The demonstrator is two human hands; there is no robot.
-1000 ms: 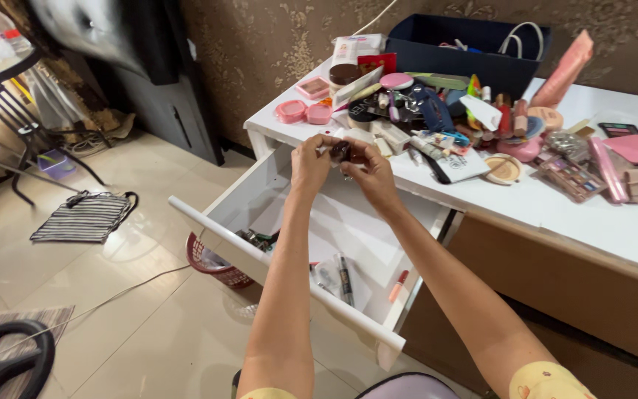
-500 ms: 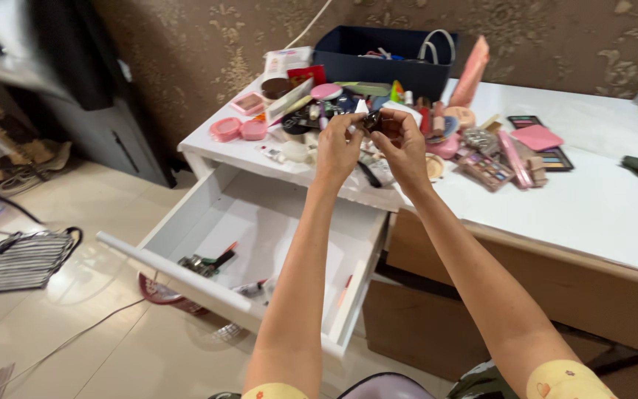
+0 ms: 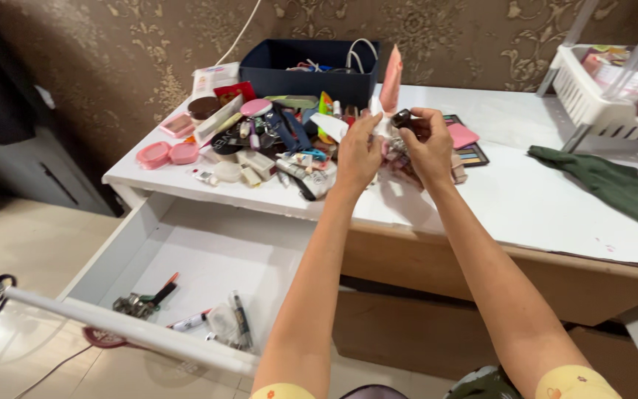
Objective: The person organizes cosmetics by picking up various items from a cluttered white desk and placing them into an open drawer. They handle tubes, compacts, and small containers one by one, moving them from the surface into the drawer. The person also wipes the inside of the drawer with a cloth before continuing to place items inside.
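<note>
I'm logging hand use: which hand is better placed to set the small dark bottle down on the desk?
Right, probably: the right hand already grips the small dark bottle above the desk; the left hand only pinches beside it.

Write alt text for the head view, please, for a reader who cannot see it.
Two bare hands, left hand and right hand, hold a small dark bottle above a white desk littered with cosmetics. Below, an open drawer holds pens and small tools; a green cloth lies to the right.

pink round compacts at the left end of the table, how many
2, side by side near the table's left edge: one pink compact and another pink compact touching its right. More may hide in the clutter.
</note>
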